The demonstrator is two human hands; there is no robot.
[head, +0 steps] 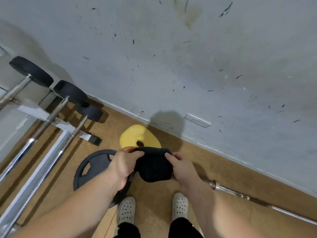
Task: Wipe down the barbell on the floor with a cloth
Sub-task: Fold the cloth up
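Observation:
A dark cloth point(154, 164) is bunched between both hands at the middle of the head view. My left hand point(124, 164) pinches its left edge and my right hand point(181, 166) grips its right side. The barbell point(240, 195) lies on the brown floor to the right, its steel bar running from under my right forearm toward the lower right edge. Its left part is hidden behind my hands and the cloth.
A yellow plate point(135, 134) and a black weight plate point(92, 167) lie on the floor ahead and left. Three loaded bars point(56, 110) rest on a white rack at left. A scuffed wall point(188, 66) runs close ahead. My white clogs point(127, 210) stand below.

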